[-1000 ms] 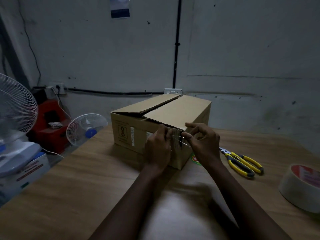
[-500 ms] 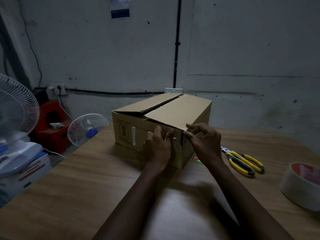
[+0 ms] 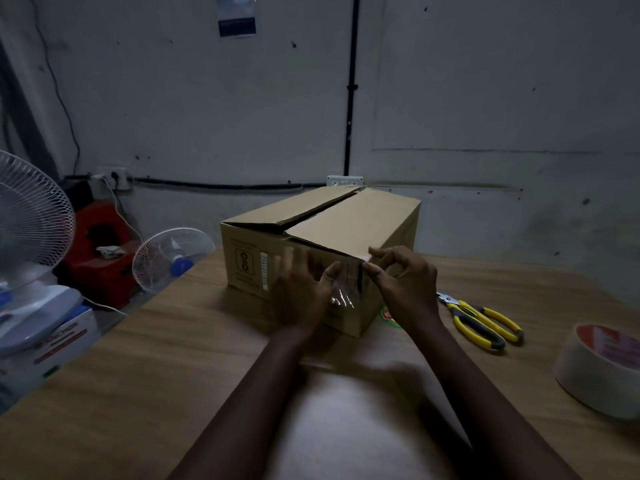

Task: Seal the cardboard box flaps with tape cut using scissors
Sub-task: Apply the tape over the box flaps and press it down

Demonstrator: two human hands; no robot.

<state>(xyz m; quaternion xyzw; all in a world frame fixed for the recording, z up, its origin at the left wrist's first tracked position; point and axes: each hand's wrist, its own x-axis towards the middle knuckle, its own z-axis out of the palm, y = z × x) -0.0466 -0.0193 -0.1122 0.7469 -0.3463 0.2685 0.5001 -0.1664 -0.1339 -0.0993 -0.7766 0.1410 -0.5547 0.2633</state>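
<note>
**Pressing the tape strip down at the box's near edge**

From my remote seat I see the cardboard box (image 3: 322, 244) standing on the bench (image 3: 138, 358); its top flaps (image 3: 353, 223) meet unevenly, the right one riding above the left. A clear tape strip (image 3: 343, 297) lies on the box's near face, just below the top edge. The left hand (image 3: 301, 292) is blurred, but its fingers look straight and spread flat against that face, thumb on the strip, grasping nothing; the right hand (image 3: 405, 282) pinches the strip's upper end between thumb and forefinger at the box's near top edge. The scissors (image 3: 481, 322) lie right of the box; the tape roll (image 3: 602, 368) sits further right again; neither is touched.

To do this well, I would hold the pinched end taut while the flat hand rubs outward, so no wrinkles set; I would also press the raised flap level before the strip goes over the top, or the seam may gape.
</note>
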